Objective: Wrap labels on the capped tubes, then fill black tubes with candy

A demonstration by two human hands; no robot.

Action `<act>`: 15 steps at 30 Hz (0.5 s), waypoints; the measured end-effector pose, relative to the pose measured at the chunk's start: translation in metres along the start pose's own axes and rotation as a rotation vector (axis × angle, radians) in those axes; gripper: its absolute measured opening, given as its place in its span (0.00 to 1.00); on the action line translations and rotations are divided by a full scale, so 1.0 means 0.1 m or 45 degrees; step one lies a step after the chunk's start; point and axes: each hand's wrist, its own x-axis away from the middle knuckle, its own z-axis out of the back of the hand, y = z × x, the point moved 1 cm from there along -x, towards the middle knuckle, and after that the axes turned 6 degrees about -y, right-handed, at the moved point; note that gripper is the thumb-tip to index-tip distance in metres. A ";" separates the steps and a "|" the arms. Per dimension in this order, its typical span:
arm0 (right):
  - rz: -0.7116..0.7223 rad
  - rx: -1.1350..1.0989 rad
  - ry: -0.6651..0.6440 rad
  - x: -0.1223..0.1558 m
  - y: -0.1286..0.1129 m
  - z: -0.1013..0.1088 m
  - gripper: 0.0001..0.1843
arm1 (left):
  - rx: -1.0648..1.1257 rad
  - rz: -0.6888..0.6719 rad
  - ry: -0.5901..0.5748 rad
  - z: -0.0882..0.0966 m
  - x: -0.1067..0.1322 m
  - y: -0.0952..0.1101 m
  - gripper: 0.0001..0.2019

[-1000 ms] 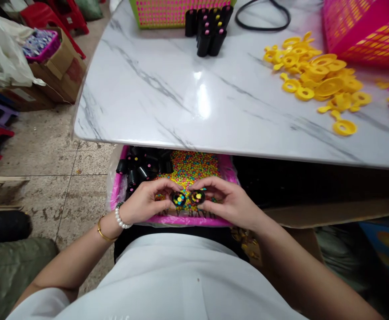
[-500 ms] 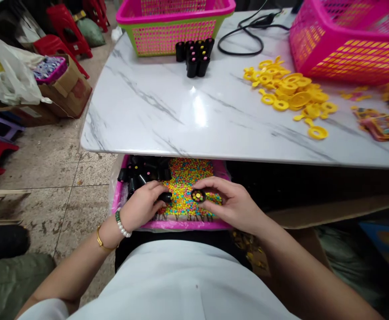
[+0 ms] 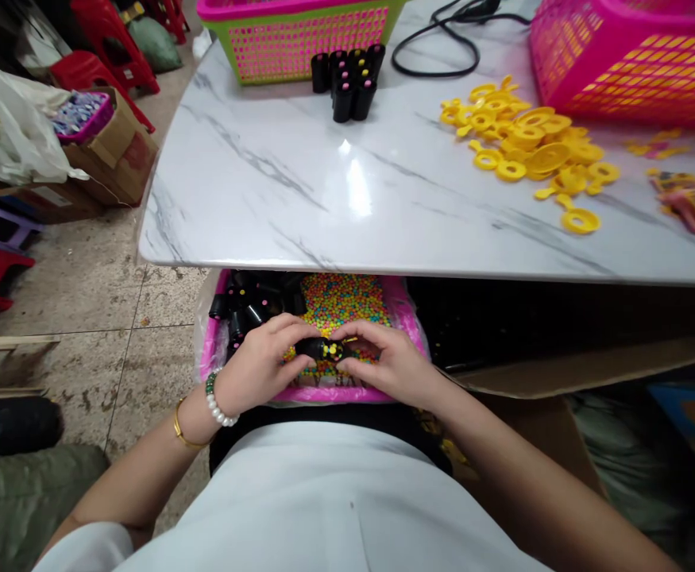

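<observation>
My left hand (image 3: 267, 357) is closed around a small black cup (image 3: 310, 348) lying on its side, its mouth towards the right. In my right hand (image 3: 395, 364), thumb and fingers pinch a second small black piece (image 3: 340, 350), mostly hidden by the fingertips. Yellow balls show where the two black pieces meet. Both hands are over a plastic-lined pink basin (image 3: 336, 395) filled with small multicoloured balls (image 3: 347, 300). Several black cups (image 3: 254, 313) with pink or yellow dots on their ends lie heaped in the basin's left part.
Above the basin juts the edge of a marble-patterned table (image 3: 252, 199). On it are a group of black cups (image 3: 353, 89), a pile of yellow plastic ring pieces (image 3: 538, 147), a pink-green basket (image 3: 308, 44), a pink basket (image 3: 627, 75) and a black cable (image 3: 436, 73). A cardboard box (image 3: 117, 151) stands left.
My two hands have come together over the basin. The left hand's black cup, formerly apart, now meets the right hand's piece, which has turned from facing up to facing left.
</observation>
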 end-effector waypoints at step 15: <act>0.313 -0.172 0.151 -0.01 -0.28 0.23 0.18 | 0.891 -0.012 0.260 -0.06 -0.06 -0.08 0.15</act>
